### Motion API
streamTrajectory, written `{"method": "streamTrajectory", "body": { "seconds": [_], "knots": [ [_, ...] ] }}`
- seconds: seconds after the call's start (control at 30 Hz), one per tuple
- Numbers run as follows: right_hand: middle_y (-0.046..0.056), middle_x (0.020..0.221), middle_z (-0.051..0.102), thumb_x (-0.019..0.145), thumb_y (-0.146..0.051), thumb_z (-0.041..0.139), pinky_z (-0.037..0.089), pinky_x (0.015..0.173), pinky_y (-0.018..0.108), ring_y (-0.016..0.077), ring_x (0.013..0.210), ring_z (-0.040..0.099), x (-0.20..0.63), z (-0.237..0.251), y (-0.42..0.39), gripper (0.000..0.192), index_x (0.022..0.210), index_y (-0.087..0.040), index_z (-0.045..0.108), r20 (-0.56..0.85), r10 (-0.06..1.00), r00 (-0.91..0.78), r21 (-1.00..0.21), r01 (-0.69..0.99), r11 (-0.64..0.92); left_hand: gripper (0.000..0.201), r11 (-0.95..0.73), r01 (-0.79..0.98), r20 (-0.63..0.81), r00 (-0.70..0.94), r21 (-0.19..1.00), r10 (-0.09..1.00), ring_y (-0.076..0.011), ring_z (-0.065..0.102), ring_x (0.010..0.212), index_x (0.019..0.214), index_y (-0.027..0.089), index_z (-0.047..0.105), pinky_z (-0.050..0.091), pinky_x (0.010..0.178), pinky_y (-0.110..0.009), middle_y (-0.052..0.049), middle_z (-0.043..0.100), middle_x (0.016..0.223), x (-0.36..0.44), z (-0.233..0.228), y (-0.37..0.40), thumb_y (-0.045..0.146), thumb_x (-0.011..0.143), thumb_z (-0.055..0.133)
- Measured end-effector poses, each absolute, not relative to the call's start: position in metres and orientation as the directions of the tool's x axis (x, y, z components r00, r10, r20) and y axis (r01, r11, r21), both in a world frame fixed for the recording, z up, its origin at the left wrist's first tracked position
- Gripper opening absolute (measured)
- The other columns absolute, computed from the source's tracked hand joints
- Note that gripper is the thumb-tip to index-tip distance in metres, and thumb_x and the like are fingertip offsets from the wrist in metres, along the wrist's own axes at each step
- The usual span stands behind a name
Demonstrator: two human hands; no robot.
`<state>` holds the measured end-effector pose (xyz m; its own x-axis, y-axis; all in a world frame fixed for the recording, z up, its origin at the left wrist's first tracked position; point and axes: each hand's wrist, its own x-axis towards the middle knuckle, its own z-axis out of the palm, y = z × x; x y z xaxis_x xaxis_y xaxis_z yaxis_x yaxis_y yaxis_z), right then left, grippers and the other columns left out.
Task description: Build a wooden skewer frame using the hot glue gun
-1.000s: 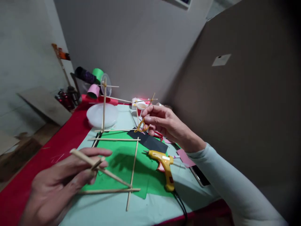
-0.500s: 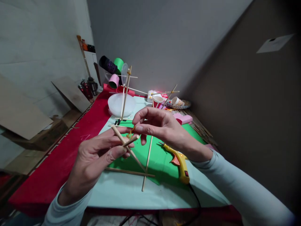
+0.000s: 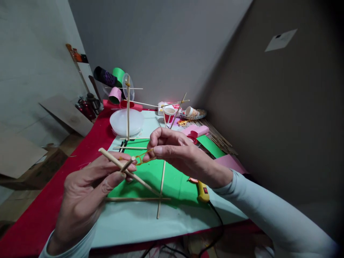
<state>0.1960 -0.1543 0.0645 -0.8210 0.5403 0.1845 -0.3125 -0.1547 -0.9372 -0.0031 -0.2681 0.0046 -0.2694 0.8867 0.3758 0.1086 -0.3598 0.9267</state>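
Binding crossed sticks (image 3: 126, 168) at centre frame: left hand (image 3: 86, 193) fingers clamped on the joint, right hand (image 3: 174, 152) fingers pinched on a stretched rubber band (image 3: 142, 157). Next, I judge, looping it calls for steady tension.

You have one view only, worn on your head, looking forward and down over the table (image 3: 126, 225) toward the wall corner. It sits close to your hands; the right edge seems darkened, perhaps lens falloff.
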Motion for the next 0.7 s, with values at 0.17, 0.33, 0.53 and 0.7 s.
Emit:
{"method": "streamTrajectory", "body": {
  "seconds": [0.17,0.33,0.53,0.7],
  "knots": [
    [-0.002,0.077,0.063,0.085,-0.013,0.068,0.049,0.082,0.026,0.0121,0.079,0.068,0.188,0.061,-0.163,0.01,0.085,-0.018,0.059,0.181,0.561,-0.808,-0.876,-0.392,-0.282,0.015,-0.34,0.081,0.349,-0.266,0.937,0.899,-0.0241,0.072,0.108,0.094,0.029,0.084,0.059,0.088,-0.023,-0.006,0.075,0.114,-0.004,0.003,-0.27,0.04,0.086,0.077],
    [-0.005,0.069,0.054,0.085,-0.013,0.066,0.038,0.065,0.022,0.0079,0.064,0.053,0.181,0.06,-0.165,0.008,0.083,-0.017,0.059,0.221,0.563,-0.796,-0.856,-0.434,-0.279,0.012,-0.361,0.138,0.385,-0.267,0.922,0.883,-0.0204,0.071,0.108,0.095,0.032,0.084,0.059,0.092,-0.021,-0.003,0.077,0.112,-0.004,0.005,-0.269,0.037,0.087,0.077],
    [-0.007,0.071,0.049,0.09,-0.017,0.067,0.042,0.071,0.024,0.0073,0.061,0.044,0.185,0.06,-0.163,0.007,0.089,-0.018,0.06,0.194,0.59,-0.784,-0.903,-0.378,-0.205,0.013,-0.368,0.212,0.418,-0.289,0.905,0.861,-0.016,0.074,0.095,0.094,0.033,0.084,0.059,0.08,-0.014,-0.002,0.079,0.107,-0.003,0.008,-0.27,0.039,0.085,0.077],
    [-0.004,0.079,0.055,0.091,-0.027,0.072,0.041,0.072,0.024,0.01,0.073,0.05,0.196,0.059,-0.157,0.012,0.097,-0.019,0.066,0.183,0.587,-0.789,-0.967,-0.253,-0.038,0.013,-0.362,0.186,0.403,-0.289,0.913,0.868,-0.0158,0.072,0.086,0.094,0.031,0.084,0.059,0.069,-0.015,-0.003,0.077,0.106,-0.002,0.008,-0.272,0.038,0.085,0.078]
  ]
}}
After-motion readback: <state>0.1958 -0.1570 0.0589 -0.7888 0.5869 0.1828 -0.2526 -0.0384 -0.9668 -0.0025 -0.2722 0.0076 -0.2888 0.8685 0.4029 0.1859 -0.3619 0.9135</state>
